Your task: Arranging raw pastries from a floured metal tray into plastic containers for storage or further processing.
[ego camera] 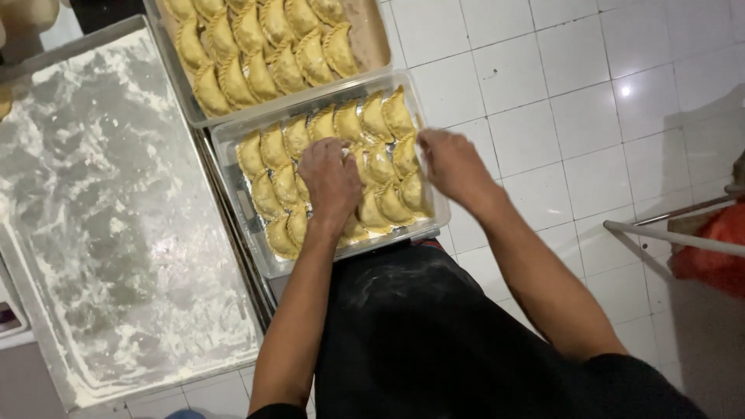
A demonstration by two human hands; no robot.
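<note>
A metal tray [247, 209] holds rows of raw yellow crimped pastries [326, 122]. My left hand [330, 177] lies palm down over the middle of the tray, fingers resting on the pastries. My right hand [450, 164] is at the tray's right side, fingers bent down onto the pastries by the rim; whether it grips one I cannot tell. A second tray [372, 43] of the same pastries sits just beyond.
A large flour-dusted metal sheet [116, 217] lies to the left. White floor tiles [559, 93] spread to the right. A white bar [667, 237] and a red bag [714, 252] are at the far right. My dark apron [419, 334] fills the foreground.
</note>
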